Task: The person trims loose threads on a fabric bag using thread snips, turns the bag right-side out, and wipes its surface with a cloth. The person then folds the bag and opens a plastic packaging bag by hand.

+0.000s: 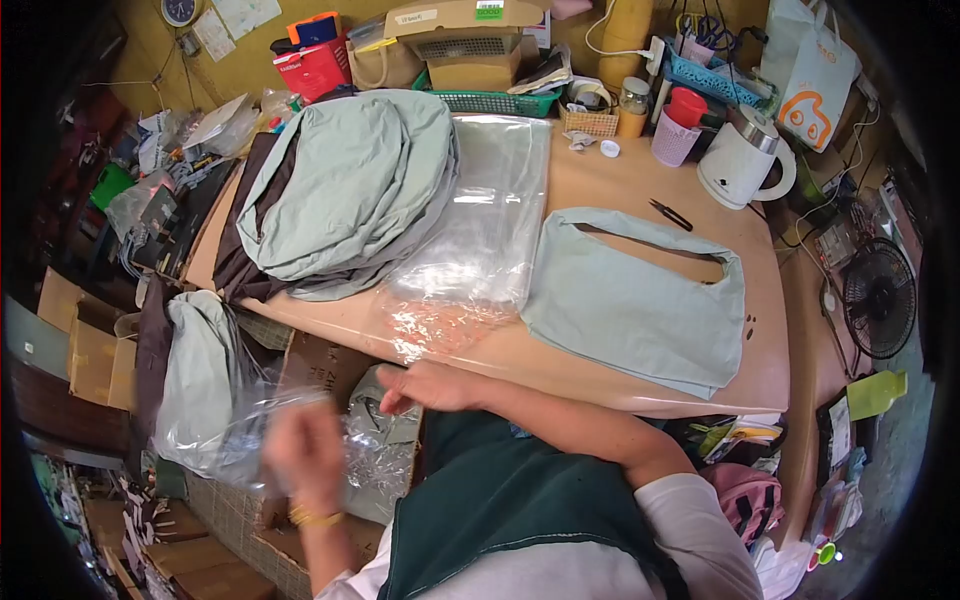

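My left hand (305, 440), a yellow band at its wrist, is smeared by motion at the lower left. Clear plastic (245, 415) lies against it; its fingers cannot be made out. Beside the table's front edge, my right hand (435, 385) points left with its fingers slightly apart and nothing visible between them. Below it is a box with plastic-wrapped grey-green cloth (385, 450). On the table, a flat grey-green cloth bag (640, 300) lies at the right, a stack of clear plastic bags (490, 210) in the middle, and a pile of grey-green cloth (350, 190) at the left.
Black snips (671, 214) lie above the cloth bag. A white kettle (740, 160), a pink cup (675, 140) and a jar (633, 108) stand at the back right. More grey-green cloth (200, 350) hangs left of the table. A black fan (879, 297) is far right.
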Tool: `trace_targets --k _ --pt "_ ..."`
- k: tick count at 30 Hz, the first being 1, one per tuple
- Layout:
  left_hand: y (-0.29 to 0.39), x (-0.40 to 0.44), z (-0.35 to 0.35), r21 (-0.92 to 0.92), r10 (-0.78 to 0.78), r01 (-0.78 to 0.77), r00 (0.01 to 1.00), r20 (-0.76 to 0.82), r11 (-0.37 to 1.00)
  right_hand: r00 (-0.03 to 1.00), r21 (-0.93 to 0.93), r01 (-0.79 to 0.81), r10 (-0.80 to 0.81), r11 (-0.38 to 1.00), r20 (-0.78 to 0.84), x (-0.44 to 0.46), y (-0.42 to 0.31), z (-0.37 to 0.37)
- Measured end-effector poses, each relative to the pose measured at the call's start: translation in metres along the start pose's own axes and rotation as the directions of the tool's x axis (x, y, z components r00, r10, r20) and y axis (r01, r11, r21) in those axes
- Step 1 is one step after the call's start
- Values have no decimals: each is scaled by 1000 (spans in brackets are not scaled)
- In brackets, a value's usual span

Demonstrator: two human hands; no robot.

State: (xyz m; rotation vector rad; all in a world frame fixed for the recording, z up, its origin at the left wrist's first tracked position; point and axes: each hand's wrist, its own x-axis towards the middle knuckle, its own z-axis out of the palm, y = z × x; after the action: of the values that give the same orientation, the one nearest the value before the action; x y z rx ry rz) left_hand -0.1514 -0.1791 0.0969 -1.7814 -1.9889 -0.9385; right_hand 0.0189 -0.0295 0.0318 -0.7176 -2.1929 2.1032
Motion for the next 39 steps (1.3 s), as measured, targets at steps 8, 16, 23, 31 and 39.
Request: trace_targets --k 8,16,23,31,39 --pt "111 27 89 -570 404 6 698 591 822 788 249 256 -53 934 -614 -96 65 -45" --pt "122 80 124 -553 547 -166 526 651 817 635 -81 144 -154 986 -757 -193 60 -46" --pt "107 37 152 -664 629 -18 340 699 748 547 50 20 31 999 -837 -224 100 -34" --pt "131 54 156 -659 624 454 251 740 599 411 96 287 -32 953 -911 -212 76 -32" --pt "140 77 145 -602 412 199 565 715 773 375 8 259 -93 966 -922 -206 101 -44"
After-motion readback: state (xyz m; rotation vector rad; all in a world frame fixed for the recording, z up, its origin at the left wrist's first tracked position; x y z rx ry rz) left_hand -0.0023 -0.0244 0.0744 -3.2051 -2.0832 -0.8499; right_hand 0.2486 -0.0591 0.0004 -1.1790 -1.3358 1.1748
